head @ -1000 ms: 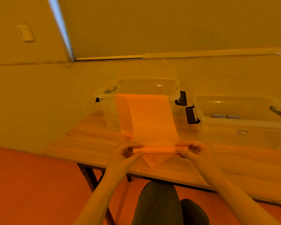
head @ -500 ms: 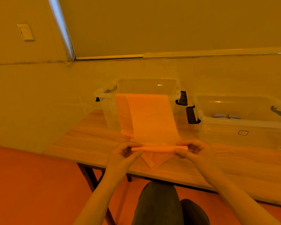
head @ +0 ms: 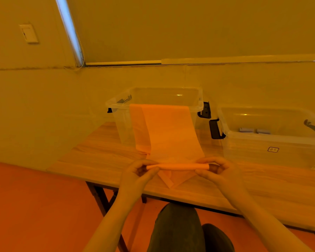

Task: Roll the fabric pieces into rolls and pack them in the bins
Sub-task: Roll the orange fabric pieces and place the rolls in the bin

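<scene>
The left hand (head: 137,171) and right hand (head: 216,170) are pinching the two ends of the orange fabric (head: 168,131), whose rolled part has grown thicker than a second ago. The unrolled length is hanging from the rim of the clear bin (head: 116,106); right of that bin, a second bin (head: 273,140) is holding two finished rolls (head: 254,130).
</scene>
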{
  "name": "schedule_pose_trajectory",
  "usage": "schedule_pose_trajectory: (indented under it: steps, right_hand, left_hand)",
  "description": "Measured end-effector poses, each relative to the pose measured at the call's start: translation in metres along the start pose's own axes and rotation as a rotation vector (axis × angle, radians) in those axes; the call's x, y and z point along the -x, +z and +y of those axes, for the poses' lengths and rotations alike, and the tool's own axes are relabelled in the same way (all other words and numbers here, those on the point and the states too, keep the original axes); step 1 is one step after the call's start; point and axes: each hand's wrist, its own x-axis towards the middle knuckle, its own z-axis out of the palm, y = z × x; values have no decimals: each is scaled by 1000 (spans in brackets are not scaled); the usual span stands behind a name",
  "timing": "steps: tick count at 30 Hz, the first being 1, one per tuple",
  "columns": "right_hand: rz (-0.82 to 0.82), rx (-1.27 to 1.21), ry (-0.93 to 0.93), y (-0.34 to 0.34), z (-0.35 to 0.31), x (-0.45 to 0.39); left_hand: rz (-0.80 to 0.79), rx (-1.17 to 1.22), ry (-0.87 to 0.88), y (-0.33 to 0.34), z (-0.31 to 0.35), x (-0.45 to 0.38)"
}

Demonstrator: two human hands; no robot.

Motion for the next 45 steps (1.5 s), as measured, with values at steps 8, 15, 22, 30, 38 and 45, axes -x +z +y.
schedule_pose_trajectory:
  steps: [8, 15, 22, 30, 38, 45]
  right_hand:
    - [21, 32, 16, 1, 4, -2]
    - [19, -13, 31, 6, 7, -3]
    - [-71, -18, 56, 6, 9, -1]
    - [-7, 14, 44, 5, 12, -3]
    - [-25, -12, 41, 6, 13, -2]
    - [-11, 107, -51, 1, 20, -8]
  left_hand:
    - [-63, -15, -20, 1, -3, 1]
    - [-79, -18, -25, -2, -3, 2]
    - [-4, 8, -37, 1, -1, 3]
    - [-27, 40, -50, -1, -3, 5]
    - [-60, 25, -51, 2, -4, 4]
    - [-59, 54, -67, 2, -4, 4]
